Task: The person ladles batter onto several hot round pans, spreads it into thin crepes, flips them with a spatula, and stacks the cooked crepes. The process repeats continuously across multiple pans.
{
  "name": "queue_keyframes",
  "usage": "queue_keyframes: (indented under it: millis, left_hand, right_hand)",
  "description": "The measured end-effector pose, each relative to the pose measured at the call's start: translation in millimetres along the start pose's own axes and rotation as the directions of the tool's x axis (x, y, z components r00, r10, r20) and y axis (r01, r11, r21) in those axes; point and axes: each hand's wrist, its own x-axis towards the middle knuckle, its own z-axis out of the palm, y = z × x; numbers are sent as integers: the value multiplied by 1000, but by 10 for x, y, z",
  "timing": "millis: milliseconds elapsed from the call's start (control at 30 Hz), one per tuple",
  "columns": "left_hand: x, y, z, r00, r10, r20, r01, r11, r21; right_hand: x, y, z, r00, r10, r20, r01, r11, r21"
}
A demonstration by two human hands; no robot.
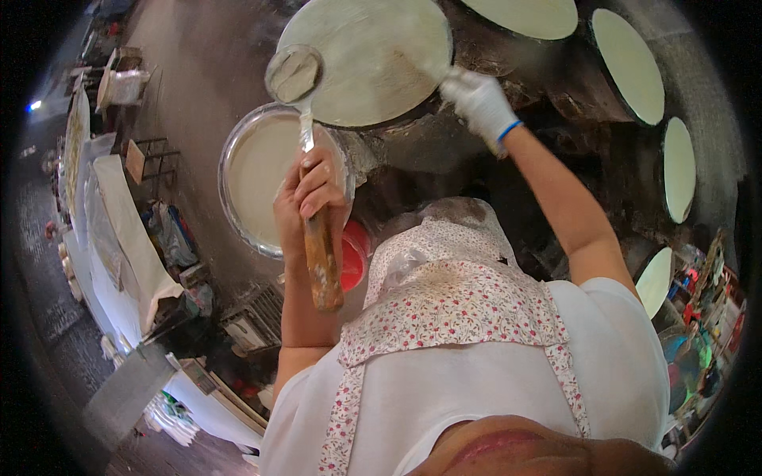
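My left hand (311, 186) is wrapped round the worn wooden handle of a ladle (321, 266). The ladle's round bowl, with pale batter in it, is at the near left rim of a large round griddle (361, 59) coated in pale batter. Below the bowl stands a wide metal basin (227, 170) of the same batter. My right hand (484, 103), in a white glove with a blue cuff, is closed at the griddle's right edge. Motion blurs its fingers, and what they hold cannot be made out. A brownish smear shows in the batter beside it.
More round pale-coated griddles (627, 67) curve along the right side. A red container (353, 254) sits close beside the basin. On the left are a long table with a pale cover (131, 230) and a small stool (147, 163). Mixed colourful items (702, 317) crowd the lower right.
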Motion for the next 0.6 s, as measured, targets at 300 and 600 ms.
queue_keyframes:
  millis: [300, 600]
  left_hand:
    - [-265, -29, 141, 999, 27, -37, -19, 979, 202]
    - [362, -858, 114, 990, -76, -119, 100, 973, 207]
  right_hand:
    - [92, 120, 334, 967, -227, -119, 205, 964, -170]
    - [-1013, 929, -265, 848, -187, 496, 459, 726, -512]
